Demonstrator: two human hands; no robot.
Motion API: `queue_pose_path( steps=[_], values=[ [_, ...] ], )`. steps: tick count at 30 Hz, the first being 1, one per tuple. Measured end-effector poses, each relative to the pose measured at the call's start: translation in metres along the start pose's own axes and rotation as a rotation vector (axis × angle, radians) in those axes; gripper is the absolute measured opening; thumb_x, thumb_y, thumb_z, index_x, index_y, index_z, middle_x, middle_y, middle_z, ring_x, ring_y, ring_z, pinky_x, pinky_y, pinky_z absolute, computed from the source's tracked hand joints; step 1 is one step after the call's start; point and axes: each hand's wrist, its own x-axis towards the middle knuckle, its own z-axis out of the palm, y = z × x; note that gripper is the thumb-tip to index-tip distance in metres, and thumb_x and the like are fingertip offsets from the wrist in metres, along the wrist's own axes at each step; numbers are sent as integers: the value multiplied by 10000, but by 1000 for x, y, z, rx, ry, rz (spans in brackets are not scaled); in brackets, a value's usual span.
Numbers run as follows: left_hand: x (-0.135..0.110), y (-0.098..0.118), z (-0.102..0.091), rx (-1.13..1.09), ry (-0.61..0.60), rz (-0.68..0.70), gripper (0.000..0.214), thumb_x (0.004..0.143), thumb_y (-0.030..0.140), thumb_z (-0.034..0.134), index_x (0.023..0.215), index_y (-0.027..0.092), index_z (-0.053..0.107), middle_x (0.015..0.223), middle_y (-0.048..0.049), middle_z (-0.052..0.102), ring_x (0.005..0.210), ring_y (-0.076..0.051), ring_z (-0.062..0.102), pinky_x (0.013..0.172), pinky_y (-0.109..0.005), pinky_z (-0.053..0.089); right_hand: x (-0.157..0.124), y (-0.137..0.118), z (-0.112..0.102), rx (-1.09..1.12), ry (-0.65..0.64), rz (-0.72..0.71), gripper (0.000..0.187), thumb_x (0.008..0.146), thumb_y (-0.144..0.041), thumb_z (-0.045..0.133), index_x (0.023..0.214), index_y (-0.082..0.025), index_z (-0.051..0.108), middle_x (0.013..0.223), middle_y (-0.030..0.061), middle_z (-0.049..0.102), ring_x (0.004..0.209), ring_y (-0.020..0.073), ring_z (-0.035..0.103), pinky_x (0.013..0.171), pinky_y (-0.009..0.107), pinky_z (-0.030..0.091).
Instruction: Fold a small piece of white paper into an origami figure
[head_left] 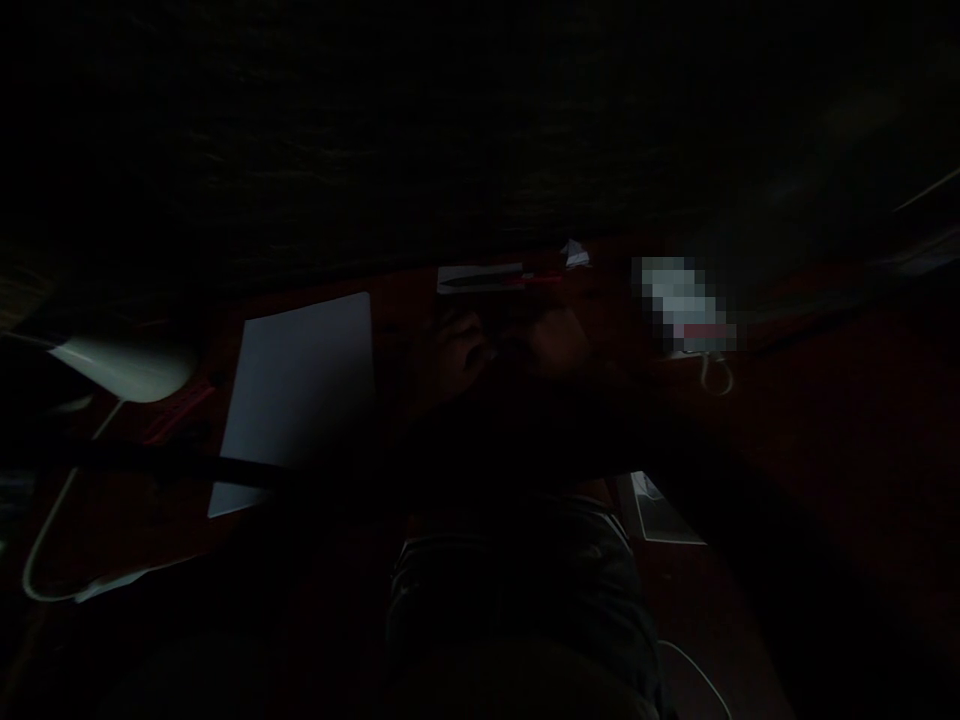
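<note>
The scene is very dark. My left hand (459, 348) is at the middle of the reddish-brown table, its fingers curled in; whatever they hold is lost in shadow. Close on its right lies my right hand (556, 338), with its back lit faintly and its fingers hidden in the dark. Just beyond both hands, a knife (480, 281) with a red handle rests partly on a small white paper (450, 272). A crumpled white scrap (576, 253) sits by the handle's end. Left of my left hand lies a large pale sheet (300, 370).
A white lamp-like shade (131, 370) with a pale cord stands at the left, near a red object (178, 412). At the right is a blurred-out pale item (682, 300) with a looped cord (718, 375). A dark-faced flat piece (667, 515) lies below my right forearm.
</note>
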Motion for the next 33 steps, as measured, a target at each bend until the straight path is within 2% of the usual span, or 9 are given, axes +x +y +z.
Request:
queue_pose_path(
  steps=[6, 11, 17, 20, 23, 27, 30, 33],
  values=[
    [-2, -4, -2, 47, -23, 41, 312, 1056, 219, 580, 1240, 230, 832, 1274, -109, 791, 1204, -352, 666, 1057, -567, 493, -1, 7, 2, -32, -41, -8, 414, 977, -319, 718, 1366, -333, 858, 1281, 73, 873, 1044, 314, 802, 839, 405, 545],
    [-7, -4, -5, 53, -43, 83, 380, 1039, 217, 582, 1341, 253, 809, 1325, -105, 781, 1216, -348, 653, 1047, -559, 489, -3, 11, 2, -51, -54, 16, 487, 995, -347, 697, 1470, -378, 801, 1350, 49, 858, 1086, 320, 799, 877, 417, 546],
    [-13, -2, -3, 82, -45, 71, 411, 1063, 273, 567, 1421, 228, 763, 1435, -126, 752, 1255, -360, 650, 1063, -567, 488, -4, 11, 1, -93, -49, -31, 493, 1033, -359, 635, 1503, -351, 782, 1298, 72, 873, 1074, 319, 793, 855, 407, 524],
    [-15, -1, -3, 87, -63, 70, 415, 1070, 293, 567, 1433, 215, 751, 1473, -134, 738, 1276, -368, 647, 1085, -578, 487, -5, 12, 3, -117, -89, -7, 463, 1043, -371, 619, 1458, -312, 816, 1228, 108, 884, 1046, 328, 794, 852, 417, 516],
    [-15, 2, -5, 80, -81, 54, 414, 1064, 283, 575, 1431, 209, 752, 1493, -142, 726, 1299, -381, 640, 1108, -598, 478, -5, 13, 6, -101, -107, 29, 404, 1046, -392, 634, 1351, -277, 873, 1130, 130, 890, 1008, 337, 795, 847, 428, 523],
    [-14, 1, -4, 30, -48, 31, 384, 1085, 296, 550, 1379, 224, 787, 1419, -138, 754, 1256, -376, 650, 1080, -594, 486, -2, 9, 9, 11, -1, 46, 346, 1065, -335, 634, 1302, -298, 883, 1210, 103, 880, 1143, 328, 793, 925, 431, 564],
    [-7, -6, 3, -47, 18, -2, 312, 1096, 305, 551, 1216, 242, 833, 1288, -107, 793, 1200, -346, 664, 1071, -569, 492, 4, 5, 13, 110, 58, 91, 336, 1056, -283, 651, 1314, -300, 866, 1278, 90, 866, 1169, 309, 796, 953, 422, 593],
    [4, -16, 13, -150, 119, -42, 266, 1083, 238, 567, 1040, 247, 829, 1185, -74, 801, 1169, -295, 679, 1087, -512, 505, 11, 8, 23, 181, 98, 134, 351, 1011, -239, 698, 1325, -275, 851, 1307, 108, 856, 1162, 315, 803, 970, 435, 621]
  ],
)
